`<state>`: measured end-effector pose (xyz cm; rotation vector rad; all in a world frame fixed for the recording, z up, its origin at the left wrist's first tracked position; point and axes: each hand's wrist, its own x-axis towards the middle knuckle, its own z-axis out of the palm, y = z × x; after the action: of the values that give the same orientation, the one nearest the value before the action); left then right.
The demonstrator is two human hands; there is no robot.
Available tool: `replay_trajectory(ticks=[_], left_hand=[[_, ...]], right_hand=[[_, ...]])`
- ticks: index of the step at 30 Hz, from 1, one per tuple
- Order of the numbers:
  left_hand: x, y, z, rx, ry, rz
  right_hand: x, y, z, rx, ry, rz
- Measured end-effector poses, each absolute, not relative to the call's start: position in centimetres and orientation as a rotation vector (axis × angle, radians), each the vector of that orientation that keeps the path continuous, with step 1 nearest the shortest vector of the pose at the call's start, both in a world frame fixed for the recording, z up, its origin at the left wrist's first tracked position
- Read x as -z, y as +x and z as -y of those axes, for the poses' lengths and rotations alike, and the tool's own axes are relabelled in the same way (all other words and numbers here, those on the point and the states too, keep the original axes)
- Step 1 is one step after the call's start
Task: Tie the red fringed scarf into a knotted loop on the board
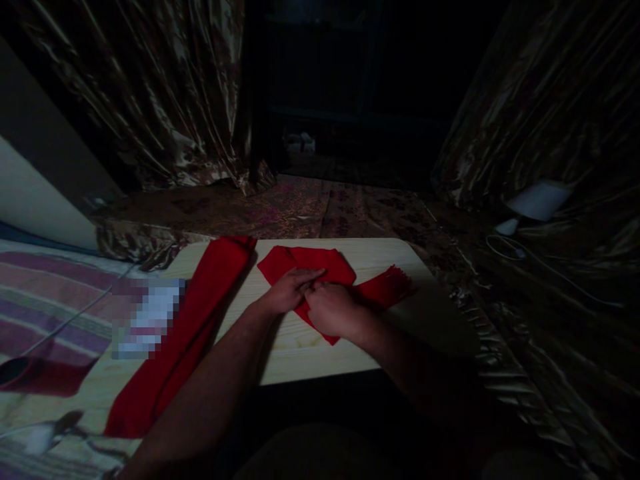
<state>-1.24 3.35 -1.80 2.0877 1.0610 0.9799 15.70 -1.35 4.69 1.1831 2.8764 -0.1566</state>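
A red scarf (pixel 310 259) lies folded into an angular shape on a pale wooden table, its fringed end (pixel 393 283) reaching out to the right. My left hand (pixel 291 291) rests on the folded part with its fingers stretched out flat. Beside it, my right hand (pixel 333 310) is closed, fingers curled at the scarf near its middle; the fingertips are hidden, and some cloth shows below the hand. Left of my forearm, a long strip of red cloth (pixel 203 300) is laid lengthwise over the table.
The table (pixel 295 350) has rounded far corners. At left are a striped cover (pixel 55 280), a blurred-out white item (pixel 153 317) and a cable. Patterned curtains (pixel 200 100) hang behind. A small lamp (pixel 540 200) with a white cord stands at right. The room is dim.
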Motion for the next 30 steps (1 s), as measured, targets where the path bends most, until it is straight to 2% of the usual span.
replay_trajectory(ticks=[6,11,15,18,21,24,27,30], left_hand=[[3.1,-1.0,-4.1,-0.727,2.244,-1.203],[2.9,-0.9,-3.9,-0.660,2.229,-1.269],[2.7,-0.8,-3.9,-0.667,2.217,-1.267],[2.6,-0.9,-3.9,-0.640,2.244,-1.276],[2.3,-1.1,-4.0,-0.506,2.311,-1.289],[1.7,-1.3,-4.0,-0.333,2.369,-1.252],[0.9,-1.2,-3.7,-0.306,2.323,-1.250],[0.6,-1.0,-3.5,-0.341,2.260,-1.268]], right_hand=[[-5.5,21.6,-0.4,0.744,1.332,-2.916],[-5.2,25.3,-1.8,0.734,1.399,-2.714],[-6.2,24.0,1.4,0.770,1.359,-2.791],[-7.2,21.4,6.0,0.836,1.037,-2.964],[-8.0,19.6,9.4,0.966,0.527,-2.901],[-8.0,19.3,10.3,1.152,0.278,-2.840],[-7.1,19.8,9.1,1.261,0.554,-2.960],[-5.4,20.5,6.9,0.954,1.244,-3.159]])
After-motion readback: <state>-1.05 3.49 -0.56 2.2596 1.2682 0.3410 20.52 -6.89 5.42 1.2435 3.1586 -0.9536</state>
